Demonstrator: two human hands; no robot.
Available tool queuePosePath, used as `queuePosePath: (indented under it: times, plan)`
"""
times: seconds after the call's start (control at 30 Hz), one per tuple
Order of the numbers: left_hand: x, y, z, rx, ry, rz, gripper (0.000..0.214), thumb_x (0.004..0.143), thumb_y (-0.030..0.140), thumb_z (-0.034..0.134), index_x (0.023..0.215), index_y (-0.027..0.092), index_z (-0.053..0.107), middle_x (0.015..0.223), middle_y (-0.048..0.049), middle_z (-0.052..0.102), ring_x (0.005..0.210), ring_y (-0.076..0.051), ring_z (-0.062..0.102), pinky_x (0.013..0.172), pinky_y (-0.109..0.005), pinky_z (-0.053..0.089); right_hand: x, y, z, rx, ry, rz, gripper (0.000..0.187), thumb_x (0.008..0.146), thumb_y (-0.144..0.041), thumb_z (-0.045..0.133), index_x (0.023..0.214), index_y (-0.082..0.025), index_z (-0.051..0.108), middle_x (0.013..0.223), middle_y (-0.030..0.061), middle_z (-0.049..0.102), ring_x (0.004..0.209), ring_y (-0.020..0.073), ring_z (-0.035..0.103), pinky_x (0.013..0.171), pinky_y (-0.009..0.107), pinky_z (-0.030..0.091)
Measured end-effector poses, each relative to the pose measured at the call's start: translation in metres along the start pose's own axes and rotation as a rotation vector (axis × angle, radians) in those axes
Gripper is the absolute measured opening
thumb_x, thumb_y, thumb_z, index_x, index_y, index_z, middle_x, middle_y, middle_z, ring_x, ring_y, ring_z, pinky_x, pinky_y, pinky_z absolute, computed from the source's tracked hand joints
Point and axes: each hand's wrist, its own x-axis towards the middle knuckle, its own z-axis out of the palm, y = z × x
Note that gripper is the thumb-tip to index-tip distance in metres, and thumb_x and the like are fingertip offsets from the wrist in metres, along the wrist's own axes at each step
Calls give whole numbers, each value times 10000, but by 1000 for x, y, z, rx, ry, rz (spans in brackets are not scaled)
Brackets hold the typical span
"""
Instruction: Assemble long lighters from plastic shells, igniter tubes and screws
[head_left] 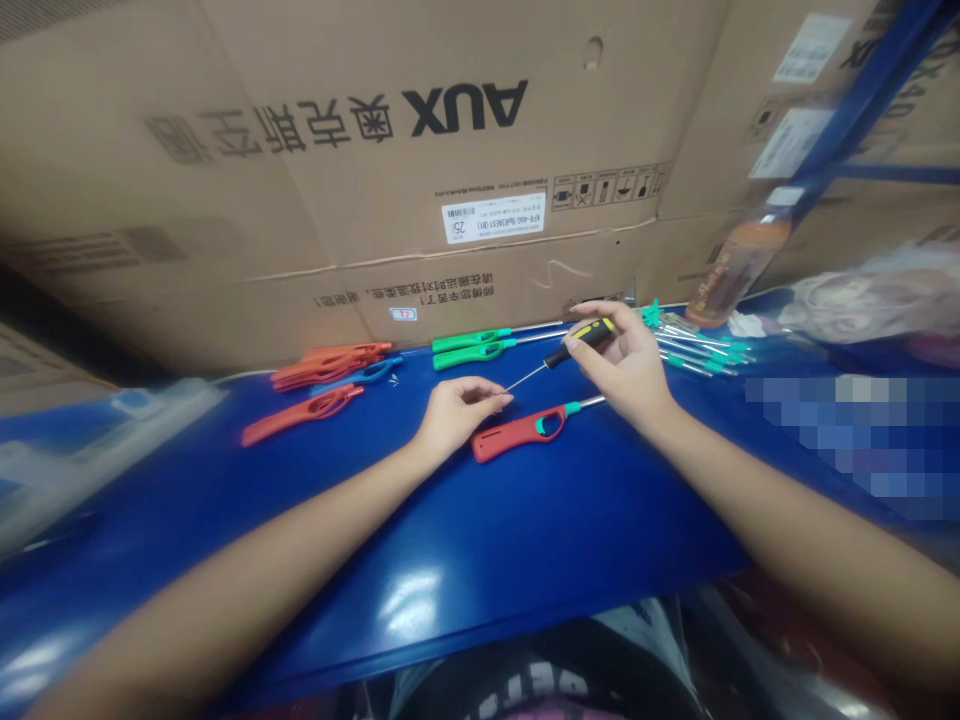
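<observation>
My right hand (634,368) grips a screwdriver (589,342) by its black and yellow handle, the thin shaft slanting down to the left. At the shaft's tip, the thumb and fingers of my left hand (456,412) are pinched together; whatever they hold is too small to make out. Just below both hands, a red long-necked lighter (508,438) with a teal trigger lies on the blue table (480,540), its metal neck partly hidden behind my right hand. Behind my hands lie two green lighters (471,350) with metal necks.
Orange-red lighter handles (326,365) and a blue one (379,370) lie at left, beside tiny bits (394,379). Metal tubes with teal ends (701,347) are piled right. A bottle (739,268) and plastic bag (862,305) stand farther right. A large carton (300,210) walls the back.
</observation>
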Motion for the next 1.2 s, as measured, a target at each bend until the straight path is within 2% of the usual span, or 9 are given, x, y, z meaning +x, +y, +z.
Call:
queuePosePath:
  times: [0.17, 0.33, 0.53, 0.73, 0.8, 0.87, 0.93, 1.1, 1.2]
  plan:
    - [-2, -1, 0, 67, 4, 21, 210, 682, 362, 847, 753, 174, 786, 745, -59, 768, 644, -184, 658, 615, -282, 472, -4, 2, 0, -69, -3, -76, 354, 806, -330, 729, 1119, -251, 585, 945, 33, 636, 854, 195, 645, 788, 349, 545]
    - [-5, 0, 1, 183, -14, 76, 196, 733, 371, 819, 761, 180, 788, 778, -61, 777, 685, -198, 678, 652, -293, 494, -13, -6, -5, -336, -123, -252, 378, 887, -334, 686, 1252, -273, 607, 1036, 60, 703, 889, 223, 688, 804, 373, 568]
    - [-10, 7, 2, 355, -45, 234, 147, 783, 325, 787, 759, 181, 771, 795, -40, 764, 691, -174, 671, 677, -284, 502, -18, -7, -5, -304, -333, -431, 615, 948, -291, 596, 1521, -312, 374, 1188, 83, 682, 937, 235, 706, 775, 387, 614]
    - [-10, 7, 2, 337, -106, 256, 186, 808, 345, 774, 764, 165, 757, 802, -47, 751, 719, -173, 681, 707, -295, 527, -19, 3, 2, -304, -283, -485, 632, 918, -294, 667, 1483, -367, 393, 1218, 69, 654, 890, 234, 719, 728, 396, 651]
    - [-9, 10, 0, 276, -162, 271, 238, 793, 374, 794, 901, 165, 760, 924, -72, 764, 848, -200, 710, 821, -329, 553, -17, 2, 4, -280, -253, -491, 597, 907, -303, 687, 1440, -364, 424, 1275, 75, 627, 881, 229, 723, 702, 384, 653]
    - [-9, 16, -7, 198, -209, 263, 629, 715, 393, 862, 1270, 196, 642, 1188, -110, 723, 1080, -247, 689, 979, -397, 533, -13, -3, 4, -273, -222, -501, 546, 911, -333, 686, 1402, -348, 448, 1312, 86, 604, 889, 230, 725, 691, 379, 651]
    - [-14, 22, -16, 195, -203, 230, 897, 686, 403, 880, 1459, 224, 461, 1343, -153, 642, 1182, -281, 651, 1037, -468, 508, -8, -10, 2, -270, -193, -500, 524, 927, -377, 664, 1398, -332, 438, 1273, 96, 618, 894, 233, 722, 690, 377, 648]
    - [-45, 26, -30, 387, -355, 126, 867, 669, 393, 886, 1420, 182, 510, 1347, -163, 644, 1251, -306, 620, 1103, -506, 470, 9, -34, 0, -231, -208, -466, 563, 952, -439, 621, 1446, -358, 361, 1149, 71, 650, 870, 216, 710, 688, 366, 642]
    - [-58, 19, -21, 375, -292, 159, 574, 767, 281, 803, 1297, 162, 616, 1251, -138, 703, 1140, -272, 688, 1033, -465, 534, 17, -41, 7, -223, -245, -455, 601, 921, -441, 667, 1435, -357, 366, 1119, 60, 640, 826, 201, 700, 682, 368, 645]
